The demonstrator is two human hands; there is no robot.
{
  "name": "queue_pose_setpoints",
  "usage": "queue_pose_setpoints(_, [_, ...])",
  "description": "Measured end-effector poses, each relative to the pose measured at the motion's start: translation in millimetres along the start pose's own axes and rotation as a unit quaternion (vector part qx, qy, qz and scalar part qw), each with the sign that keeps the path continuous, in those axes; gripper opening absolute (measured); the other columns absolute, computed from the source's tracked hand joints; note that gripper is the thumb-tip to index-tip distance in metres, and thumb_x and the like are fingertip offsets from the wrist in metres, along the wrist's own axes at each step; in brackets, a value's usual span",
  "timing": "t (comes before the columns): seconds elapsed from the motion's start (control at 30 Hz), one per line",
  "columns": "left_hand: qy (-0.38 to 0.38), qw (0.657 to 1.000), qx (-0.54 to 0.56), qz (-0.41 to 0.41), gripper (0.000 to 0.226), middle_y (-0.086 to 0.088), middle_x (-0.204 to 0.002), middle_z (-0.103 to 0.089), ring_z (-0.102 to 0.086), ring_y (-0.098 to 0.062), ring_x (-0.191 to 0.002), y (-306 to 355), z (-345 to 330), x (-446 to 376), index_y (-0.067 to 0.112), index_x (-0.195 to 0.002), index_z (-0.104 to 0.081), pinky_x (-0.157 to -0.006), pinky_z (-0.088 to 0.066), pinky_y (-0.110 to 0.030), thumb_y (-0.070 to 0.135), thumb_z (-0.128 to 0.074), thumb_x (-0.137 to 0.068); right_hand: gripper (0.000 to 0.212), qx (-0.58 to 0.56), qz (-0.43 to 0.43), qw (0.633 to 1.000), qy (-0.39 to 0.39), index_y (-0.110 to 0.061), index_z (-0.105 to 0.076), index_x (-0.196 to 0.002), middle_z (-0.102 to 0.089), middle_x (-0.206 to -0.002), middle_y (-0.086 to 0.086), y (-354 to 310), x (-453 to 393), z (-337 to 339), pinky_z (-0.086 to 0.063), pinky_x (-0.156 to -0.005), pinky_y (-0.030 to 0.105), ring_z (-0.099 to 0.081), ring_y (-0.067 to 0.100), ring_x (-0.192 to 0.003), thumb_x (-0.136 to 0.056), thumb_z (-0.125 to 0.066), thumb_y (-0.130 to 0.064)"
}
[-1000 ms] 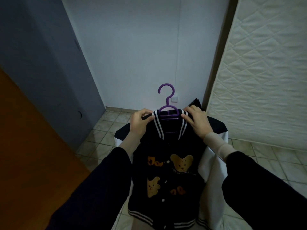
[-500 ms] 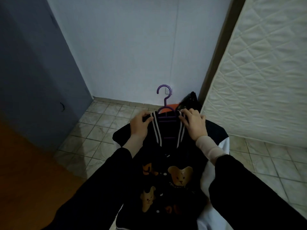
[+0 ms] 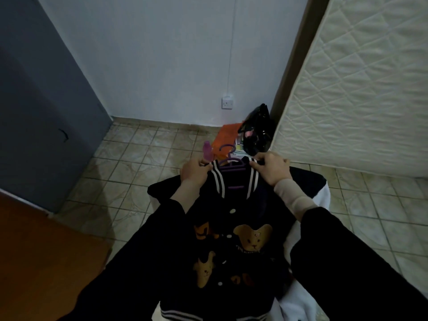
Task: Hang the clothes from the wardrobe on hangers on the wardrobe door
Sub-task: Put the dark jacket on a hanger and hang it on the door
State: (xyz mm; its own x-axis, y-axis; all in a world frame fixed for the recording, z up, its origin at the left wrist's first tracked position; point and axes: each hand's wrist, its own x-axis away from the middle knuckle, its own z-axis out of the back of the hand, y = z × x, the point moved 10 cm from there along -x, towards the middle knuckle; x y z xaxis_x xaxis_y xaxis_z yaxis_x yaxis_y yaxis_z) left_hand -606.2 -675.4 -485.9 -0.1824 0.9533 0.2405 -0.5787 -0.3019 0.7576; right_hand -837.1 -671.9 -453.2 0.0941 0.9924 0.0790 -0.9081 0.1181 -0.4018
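A dark varsity jacket [image 3: 234, 218] with white sleeves, striped collar and bear patches hangs in front of me on a purple hanger [image 3: 229, 162]. The hanger's hook pokes up between the collar halves. My left hand [image 3: 194, 171] grips the left side of the collar. My right hand [image 3: 272, 167] grips the right side of the collar. Both hands hold the jacket up at the shoulders, low over the tiled floor.
An orange-brown wooden panel [image 3: 41, 258] fills the lower left, a grey door [image 3: 41, 107] stands behind it. A quilted mattress [image 3: 361, 84] leans at the right. A black bag [image 3: 257, 130], an orange item [image 3: 228, 137] and a pink bottle [image 3: 207, 151] sit on the floor [image 3: 139, 163] by the wall socket [image 3: 227, 103].
My view has tilted down toward the floor. The jacket and hanger have come lower with both hands still on the collar, and the hook now sits against the floor items.
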Motion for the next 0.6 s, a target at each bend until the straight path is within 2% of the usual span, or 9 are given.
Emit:
queue_pose_setpoints(0.17, [0.037,0.999,0.029,-0.020,0.015,-0.010,-0.104,-0.069,-0.062,-0.023,-0.101,8,10,8,0.008,-0.098,-0.069,-0.081,-0.042,-0.023,0.012,-0.059,-0.087,0.014,-0.044,0.009,0.998,0.040,-0.021,-0.067,-0.096,-0.060,-0.105,0.004,-5,7,8,-0.028,-0.102,0.043,-0.056,0.024,-0.103,-0.086,-0.057,-0.026])
queue_pose_setpoints(0.37, [0.114,0.987,0.034,-0.108,0.018,-0.006,-0.105,-0.067,-0.058,-0.018,-0.100,22,37,47,0.009,-0.099,-0.067,-0.080,-0.039,-0.022,0.006,-0.052,-0.090,0.015,-0.068,0.060,0.991,0.096,-0.018,-0.065,-0.099,-0.058,-0.108,0.005,-16,32,24,-0.030,-0.094,0.039,-0.051,0.023,-0.109,-0.088,-0.055,-0.018])
queue_pose_setpoints(0.43, [0.136,0.981,0.034,-0.134,0.021,-0.004,-0.104,-0.064,-0.052,-0.013,-0.099,21,44,69,0.010,-0.099,-0.067,-0.081,-0.036,-0.020,0.002,-0.050,-0.089,0.015,-0.107,0.088,0.984,0.115,-0.016,-0.066,-0.096,-0.058,-0.103,0.006,-23,44,29,-0.037,-0.094,0.044,-0.054,0.026,-0.105,-0.086,-0.056,-0.012])
queue_pose_setpoints(0.5, [0.154,0.975,0.024,-0.159,0.024,-0.003,-0.103,-0.062,-0.049,-0.015,-0.101,15,47,91,0.011,-0.099,-0.066,-0.086,-0.033,-0.019,-0.001,-0.049,-0.087,0.015,-0.151,0.117,0.974,0.122,-0.014,-0.068,-0.093,-0.059,-0.099,0.008,-31,58,32,-0.043,-0.088,0.052,-0.056,0.029,-0.098,-0.084,-0.058,-0.007])
queue_pose_setpoints(0.6, [0.168,0.971,0.005,-0.168,0.024,-0.003,-0.106,-0.060,-0.046,-0.015,-0.103,0,46,118,0.012,-0.101,-0.064,-0.088,-0.026,-0.013,-0.001,-0.050,-0.087,0.016,-0.152,0.151,0.971,0.106,-0.012,-0.068,-0.092,-0.057,-0.095,0.009,-45,78,30,-0.044,-0.084,0.052,-0.054,0.028,-0.094,-0.082,-0.059,-0.003])
